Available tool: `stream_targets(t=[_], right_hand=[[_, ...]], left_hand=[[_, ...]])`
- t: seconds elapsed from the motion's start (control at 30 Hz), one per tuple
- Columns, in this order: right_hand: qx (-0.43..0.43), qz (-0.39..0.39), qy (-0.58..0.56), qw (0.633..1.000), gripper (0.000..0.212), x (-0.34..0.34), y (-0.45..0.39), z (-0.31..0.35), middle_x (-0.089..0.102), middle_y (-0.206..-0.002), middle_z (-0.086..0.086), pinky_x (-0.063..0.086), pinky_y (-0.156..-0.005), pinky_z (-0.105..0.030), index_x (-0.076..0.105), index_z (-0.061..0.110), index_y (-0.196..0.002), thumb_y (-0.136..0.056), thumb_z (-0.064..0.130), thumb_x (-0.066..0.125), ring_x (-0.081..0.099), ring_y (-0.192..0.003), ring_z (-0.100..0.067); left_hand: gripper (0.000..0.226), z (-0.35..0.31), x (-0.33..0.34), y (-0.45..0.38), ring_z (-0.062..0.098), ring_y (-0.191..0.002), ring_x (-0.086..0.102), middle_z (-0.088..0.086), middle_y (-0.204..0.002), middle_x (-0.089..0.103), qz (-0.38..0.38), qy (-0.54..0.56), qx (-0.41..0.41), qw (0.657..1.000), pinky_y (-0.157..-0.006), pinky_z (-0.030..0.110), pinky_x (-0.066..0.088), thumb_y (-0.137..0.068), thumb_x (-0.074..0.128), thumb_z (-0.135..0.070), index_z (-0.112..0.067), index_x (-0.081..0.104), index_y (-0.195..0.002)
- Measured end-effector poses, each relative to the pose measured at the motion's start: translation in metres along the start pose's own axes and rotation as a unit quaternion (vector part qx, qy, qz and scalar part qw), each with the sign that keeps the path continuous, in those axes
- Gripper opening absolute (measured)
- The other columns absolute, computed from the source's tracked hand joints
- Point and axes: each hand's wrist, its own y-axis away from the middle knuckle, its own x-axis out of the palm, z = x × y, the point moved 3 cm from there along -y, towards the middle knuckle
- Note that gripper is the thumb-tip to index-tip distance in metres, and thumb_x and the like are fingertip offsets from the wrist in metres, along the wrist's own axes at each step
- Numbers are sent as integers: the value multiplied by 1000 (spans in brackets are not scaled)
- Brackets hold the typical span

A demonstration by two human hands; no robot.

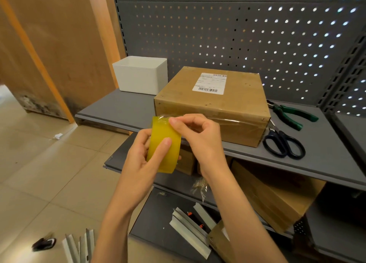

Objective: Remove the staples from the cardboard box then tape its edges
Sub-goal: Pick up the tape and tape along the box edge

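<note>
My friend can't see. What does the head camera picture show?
Two hands work a yellow tape roll: the left hand grips it, the right hand picks at its end. Behind, a cardboard box sits on a grey shelf, with scissors and pliers beside it.

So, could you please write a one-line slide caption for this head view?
Left hand holds a yellow tape roll while the right hand picks at its end, before a cardboard box.

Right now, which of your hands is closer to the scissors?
Right. The right hand picks at the tape roll, nearer the scissors; the left hand grips the roll's far side.
</note>
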Motion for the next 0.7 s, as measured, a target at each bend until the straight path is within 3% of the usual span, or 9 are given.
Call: stream_targets(t=[0.1, 0.17, 0.3, 0.37, 0.43, 0.57, 0.63, 0.7], right_hand=[[-95, -48, 62, 992, 4, -4, -1, 9, 65, -85, 5, 47, -76, -18, 71, 16, -77, -78, 19, 73, 60, -84, -5], [-198, -92, 135, 967, 5, -3, 4, 17, 61, -82, 3, 47, -76, -27, 69, 12, -76, -80, 15, 72, 57, -83, -10], [-440, -150, 303, 832, 9, -3, 13, 26, 65, -80, -10, 39, -78, -32, 69, 2, -77, -82, 10, 66, 51, -87, -16], [-477, -159, 338, 796, 10, -7, 14, 25, 67, -80, -12, 37, -80, -32, 70, 2, -78, -82, 10, 66, 52, -89, -17], [-444, -163, 321, 820, 8, -10, 13, 23, 66, -83, -10, 39, -80, -31, 71, 3, -79, -81, 11, 68, 53, -88, -15], [-246, -107, 160, 950, 3, -18, -2, 29, 62, -86, 0, 47, -75, -21, 69, 11, -81, -81, 13, 70, 57, -83, -6], [-185, -52, 122, 974, 2, -24, -9, 31, 63, -85, 2, 46, -73, -16, 69, 13, -80, -81, 15, 70, 58, -82, -4], [-200, -28, 163, 966, 4, -26, -10, 32, 63, -85, 2, 46, -74, -18, 69, 13, -79, -81, 16, 70, 57, -82, -6]], left_hand=[[30, -5, 6, -2, 2, -77, 66, -14, -88, 68, 19, 11, -4, 1000, -59, 11, 50, -83, 55, -28, -18, 52, -110], [31, -7, 10, -5, 6, -72, 67, -13, -82, 68, 5, 33, -18, 999, -56, 14, 50, -81, 56, -31, -16, 54, -108], [41, -10, 13, -11, 18, -63, 70, 0, -81, 69, -20, 48, -72, 996, -52, 20, 52, -68, 62, -46, -20, 59, -100], [41, -10, 16, -12, 19, -63, 70, 3, -84, 68, -25, 50, -87, 995, -50, 18, 51, -66, 63, -45, -20, 60, -98], [36, -11, 20, -12, 14, -59, 69, -1, -77, 69, -28, 55, -82, 995, -48, 16, 49, -69, 62, -41, -19, 59, -98], [34, -12, 29, -9, 12, -63, 70, -6, -77, 72, 14, 85, -71, 994, -53, 17, 51, -77, 57, -37, -17, 56, -104], [35, -11, 30, -8, 18, -67, 71, 1, -84, 74, 33, 101, -83, 991, -57, 20, 53, -79, 55, -36, -16, 54, -108], [34, -8, 31, -8, 22, -67, 71, 5, -84, 74, 28, 108, -95, 989, -56, 21, 53, -81, 55, -32, -13, 54, -109]])
